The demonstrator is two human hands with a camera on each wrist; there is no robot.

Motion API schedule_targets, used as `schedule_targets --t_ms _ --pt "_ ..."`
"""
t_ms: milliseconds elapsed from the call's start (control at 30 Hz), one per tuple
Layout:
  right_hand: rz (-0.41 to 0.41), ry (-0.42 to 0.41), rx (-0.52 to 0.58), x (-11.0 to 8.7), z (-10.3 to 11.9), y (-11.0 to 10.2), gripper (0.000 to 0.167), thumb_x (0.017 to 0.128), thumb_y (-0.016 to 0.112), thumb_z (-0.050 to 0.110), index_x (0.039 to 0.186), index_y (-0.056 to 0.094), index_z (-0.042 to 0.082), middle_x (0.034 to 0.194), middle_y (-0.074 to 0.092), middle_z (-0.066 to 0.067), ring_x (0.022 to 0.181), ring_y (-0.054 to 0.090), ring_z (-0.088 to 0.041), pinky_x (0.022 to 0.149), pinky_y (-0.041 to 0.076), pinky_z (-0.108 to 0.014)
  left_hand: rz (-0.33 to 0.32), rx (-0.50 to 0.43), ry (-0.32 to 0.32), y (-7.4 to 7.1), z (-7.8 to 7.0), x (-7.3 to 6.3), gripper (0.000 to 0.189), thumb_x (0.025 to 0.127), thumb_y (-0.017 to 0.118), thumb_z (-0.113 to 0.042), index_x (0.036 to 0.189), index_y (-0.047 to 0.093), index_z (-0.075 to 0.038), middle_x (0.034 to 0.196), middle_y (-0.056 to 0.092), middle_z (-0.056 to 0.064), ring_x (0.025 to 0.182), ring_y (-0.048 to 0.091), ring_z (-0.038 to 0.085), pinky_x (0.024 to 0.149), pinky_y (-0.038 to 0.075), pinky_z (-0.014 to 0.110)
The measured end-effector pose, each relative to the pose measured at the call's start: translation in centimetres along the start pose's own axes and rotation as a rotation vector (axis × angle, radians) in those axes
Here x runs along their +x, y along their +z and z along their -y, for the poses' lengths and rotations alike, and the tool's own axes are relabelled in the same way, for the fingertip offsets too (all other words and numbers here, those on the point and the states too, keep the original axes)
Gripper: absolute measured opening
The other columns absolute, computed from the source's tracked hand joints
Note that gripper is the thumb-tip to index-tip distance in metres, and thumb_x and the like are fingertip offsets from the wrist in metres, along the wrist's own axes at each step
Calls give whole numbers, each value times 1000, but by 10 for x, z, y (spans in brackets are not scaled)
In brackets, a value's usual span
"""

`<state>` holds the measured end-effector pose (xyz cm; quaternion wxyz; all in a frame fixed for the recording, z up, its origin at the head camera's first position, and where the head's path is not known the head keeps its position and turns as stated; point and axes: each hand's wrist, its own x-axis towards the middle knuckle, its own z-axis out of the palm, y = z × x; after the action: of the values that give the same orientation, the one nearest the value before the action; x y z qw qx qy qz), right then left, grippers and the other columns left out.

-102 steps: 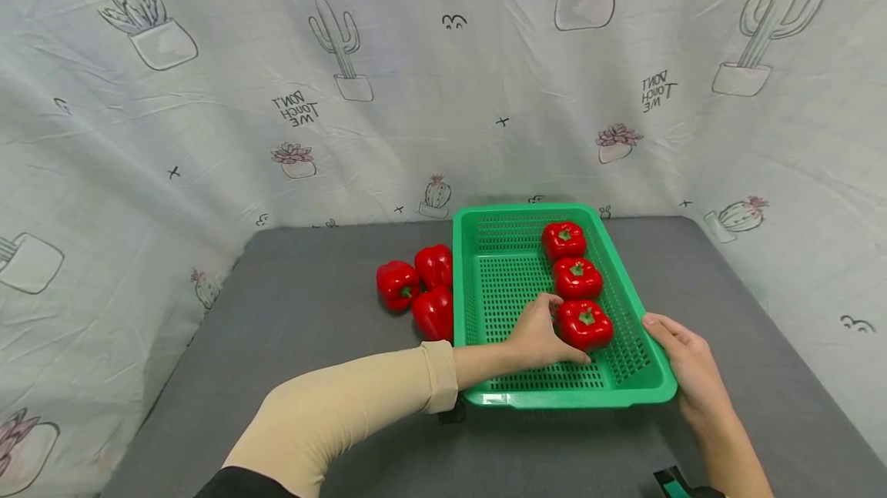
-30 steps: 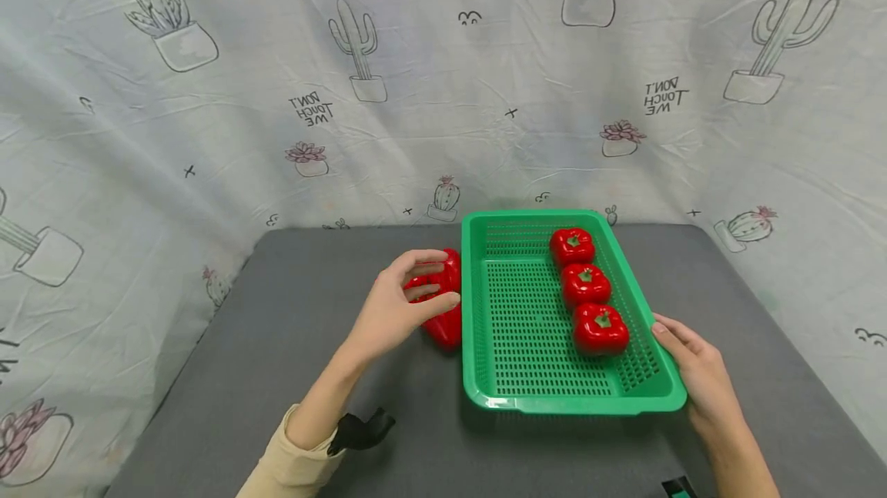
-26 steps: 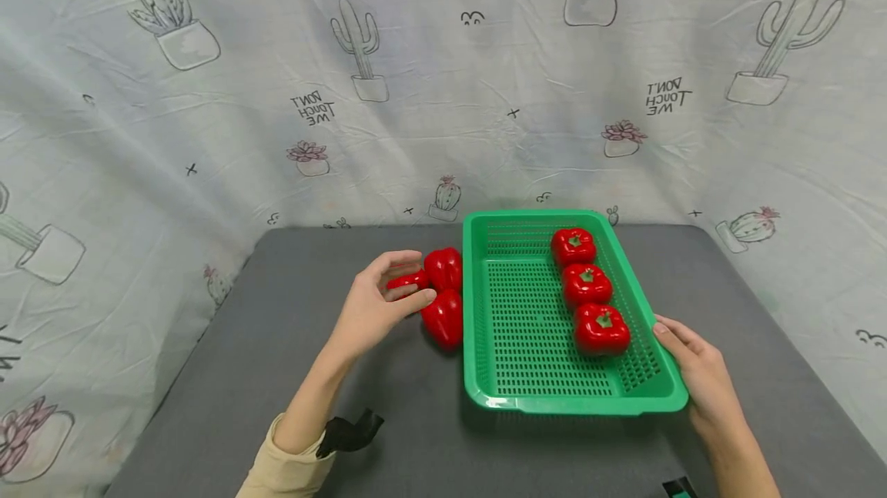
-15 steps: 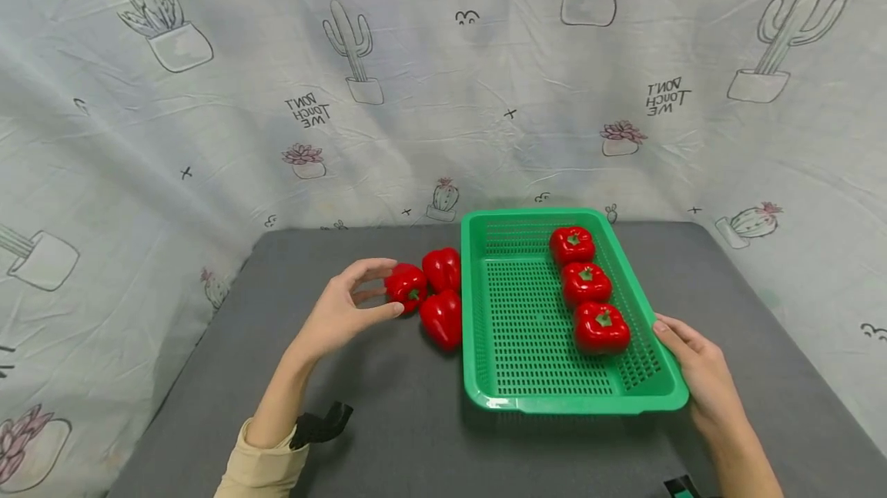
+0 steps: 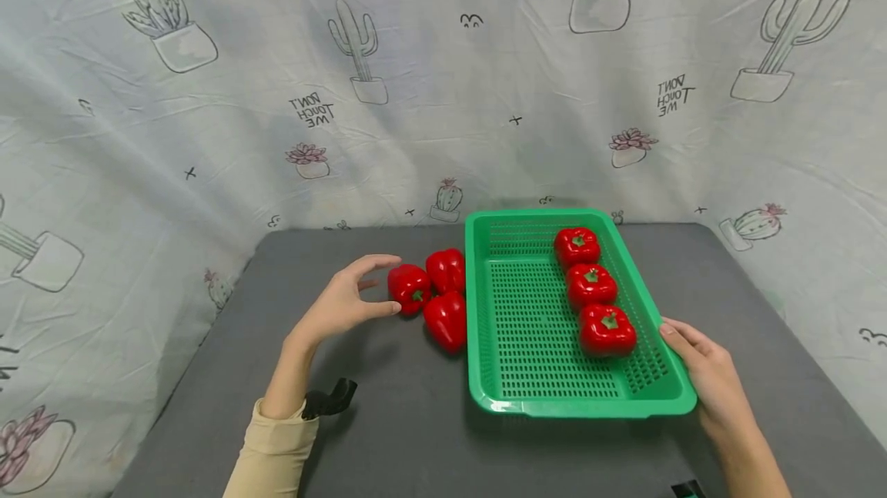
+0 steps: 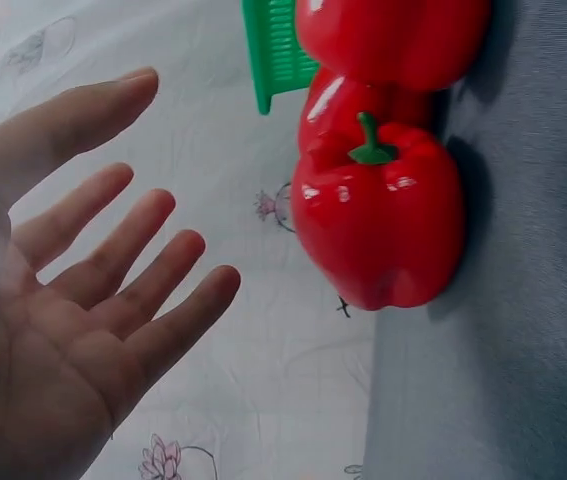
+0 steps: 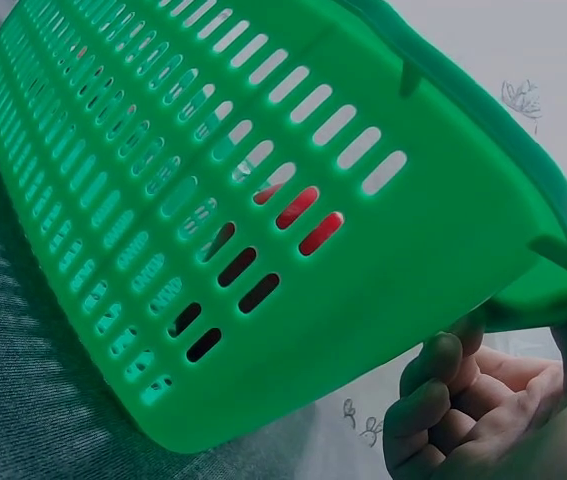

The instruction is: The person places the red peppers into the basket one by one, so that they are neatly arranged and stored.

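My left hand (image 5: 344,299) hovers just left of three loose red bell peppers, thumb and fingers spread and holding nothing. Nearest to it is the leftmost bell pepper (image 5: 407,288); the left wrist view shows a gap between the fingers and that pepper (image 6: 378,215). The back loose pepper (image 5: 446,270) and the front one (image 5: 446,321) sit against the left side of a green plastic basket (image 5: 480,375). Three more peppers stand inside it in a row along the right, the nearest pepper (image 5: 607,332) stem up. My right hand (image 5: 708,375) grips the basket's right rim, fingers curled under it (image 7: 463,410).
The grey tabletop (image 5: 291,267) carries the basket and the loose peppers. Behind and on both sides hangs a white cloth (image 5: 416,136) printed with cacti and potted plants. The basket's slotted wall (image 7: 263,230) fills most of the right wrist view.
My left hand has left the nearest pepper in the basket, passed over the loose peppers and drawn back to their left. My right hand keeps its hold on the rim.
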<state>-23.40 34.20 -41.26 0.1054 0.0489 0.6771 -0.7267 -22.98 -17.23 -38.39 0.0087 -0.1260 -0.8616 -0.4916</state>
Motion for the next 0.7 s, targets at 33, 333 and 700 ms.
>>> schedule_targets --t_ms 33,333,700 --pt "-1 1 -9 0 0 0 14 100 61 27 108 72 32 94 72 4 74 70 -14 60 57 -31 3 -4 0 0 0 1 61 82 83 -27 136 55 -25 138 51 -6 129 44 17 104 40 47" --pt "3 10 -49 -1 1 0 13 99 62 32 108 71 32 91 72 1 72 70 -16 60 57 -33 40 -86 -58 4 11 9 57 83 82 -24 134 57 -25 141 50 7 125 49 38 99 44 51" --pt "1 -5 -42 -4 -2 -1 17 99 61 31 111 72 27 91 72 1 69 69 -16 58 57 -32 96 -20 60 18 33 22 61 81 81 -5 136 57 -7 138 55 8 129 45 27 110 29 54"
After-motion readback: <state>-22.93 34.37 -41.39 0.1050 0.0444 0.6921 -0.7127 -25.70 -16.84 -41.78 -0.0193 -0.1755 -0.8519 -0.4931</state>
